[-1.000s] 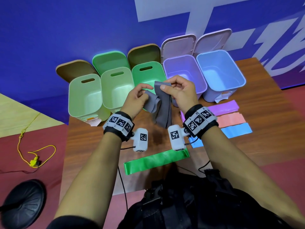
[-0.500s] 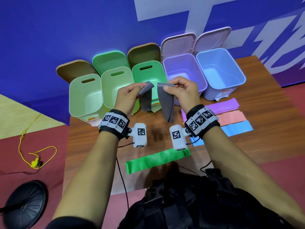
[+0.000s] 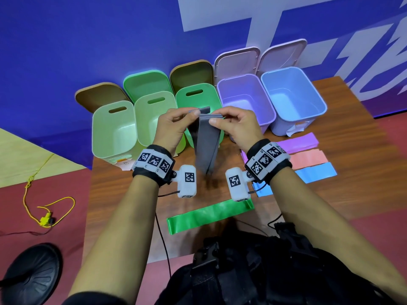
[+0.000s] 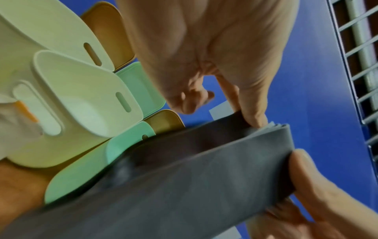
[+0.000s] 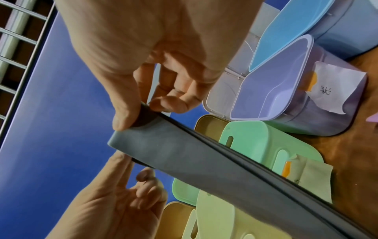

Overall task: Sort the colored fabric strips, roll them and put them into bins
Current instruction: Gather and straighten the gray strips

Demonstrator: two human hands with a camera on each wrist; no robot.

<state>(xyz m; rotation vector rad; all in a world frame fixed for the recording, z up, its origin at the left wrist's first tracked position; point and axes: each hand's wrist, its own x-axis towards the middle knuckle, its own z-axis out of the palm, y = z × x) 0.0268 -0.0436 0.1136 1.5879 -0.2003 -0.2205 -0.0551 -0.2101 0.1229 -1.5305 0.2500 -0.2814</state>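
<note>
— Where's the grey strip (image 3: 207, 142)?

— I see it folded, hanging above the counter (image 3: 343, 194), in front of the green bin (image 3: 198, 95) at twelve o'clock.

— The hands?

— My left hand (image 3: 174, 126) and right hand (image 3: 240, 126) each pinch its top edge, fingers curled.

You are holding a plain dark grey strip (image 3: 206, 142). On the brown wood-grain counter (image 3: 343, 194) lie a bright green strip (image 3: 209, 214), a purple strip (image 3: 297, 143), a salmon-pink strip (image 3: 308, 158) and a sky-blue strip (image 3: 315, 176). The bins run pale green (image 3: 113, 130), pale green (image 3: 152, 119), mint green (image 3: 198, 95), lilac (image 3: 244, 100) and light blue (image 3: 293, 95). Your wristbands (image 3: 154, 160) are black, with black-and-white square markers. The wall (image 3: 88, 36) is deep blue with pale grey shapes.
</note>
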